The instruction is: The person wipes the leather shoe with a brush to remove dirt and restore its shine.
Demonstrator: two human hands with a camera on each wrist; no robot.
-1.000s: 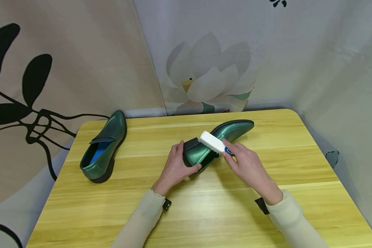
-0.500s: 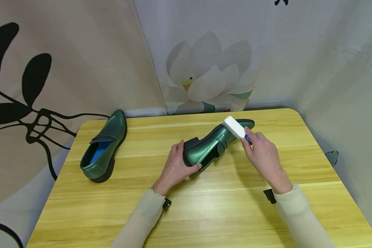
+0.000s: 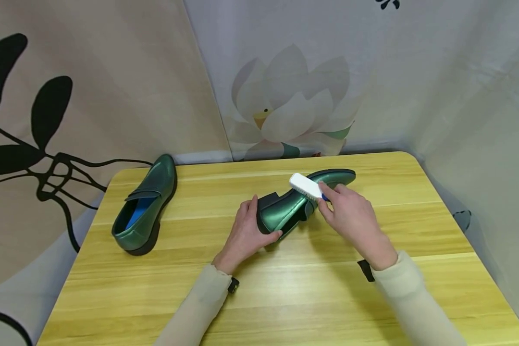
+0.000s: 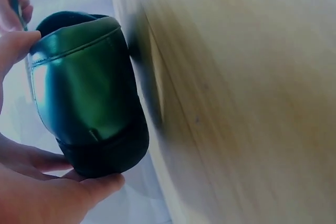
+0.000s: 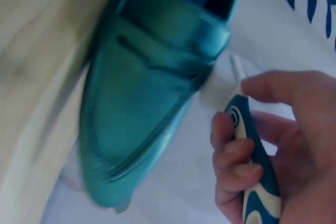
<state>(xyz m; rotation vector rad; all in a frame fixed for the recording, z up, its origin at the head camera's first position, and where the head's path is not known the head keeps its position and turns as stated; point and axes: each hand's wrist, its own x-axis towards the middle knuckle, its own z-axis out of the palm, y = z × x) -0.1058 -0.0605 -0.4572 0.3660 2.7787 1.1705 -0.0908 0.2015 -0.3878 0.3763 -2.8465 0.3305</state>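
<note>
A metallic green loafer point(image 3: 281, 211) lies tipped on its side over the table, its toe toward the back right. My left hand point(image 3: 246, 233) grips it round the heel, thumb near the opening and fingers by the sole, as the left wrist view shows on the shoe's back point(image 4: 89, 87). In my right hand point(image 3: 352, 216) is a white brush point(image 3: 306, 186), its bristles against the shoe's upward-facing side. The right wrist view shows my fingers curled round the brush's blue and white handle point(image 5: 254, 156), beside the loafer's strap and toe point(image 5: 136, 108).
The matching green loafer point(image 3: 149, 206), with a blue insole, stands upright at the table's left back. The wooden table point(image 3: 285, 298) has its back edge close to a printed curtain point(image 3: 294, 96).
The brush in my right hand has gone from the shoe's middle out toward the toe, then back toward the middle. My left hand and the held loafer have barely moved.
</note>
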